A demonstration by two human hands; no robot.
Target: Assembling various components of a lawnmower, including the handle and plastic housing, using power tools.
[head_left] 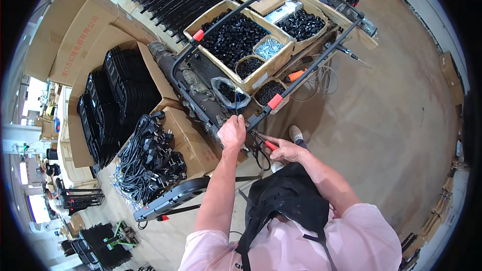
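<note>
My left hand (pixel 232 131) is closed in a pinch beside the lower corner of a black tubular frame (pixel 182 56). A thin dark cable (pixel 236 109) rises from its fingertips, with fine coloured strands near the top. My right hand (pixel 285 151), a little lower and to the right, is closed round a red-handled tool (pixel 271 145) whose tip I cannot make out. Between my hands a loop of black cable (pixel 262 159) hangs below the frame corner. Red caps (pixel 274 101) sit on the frame's bars.
Beyond the frame, a wooden tray (pixel 275 65) holds black plastic parts, small black pieces and silver screws. A plastic bag (pixel 231 93) of parts lies nearer. At left, cartons hold black panels (pixel 131 78) and plugged power cords (pixel 150 163). Concrete floor (pixel 386 115) extends right.
</note>
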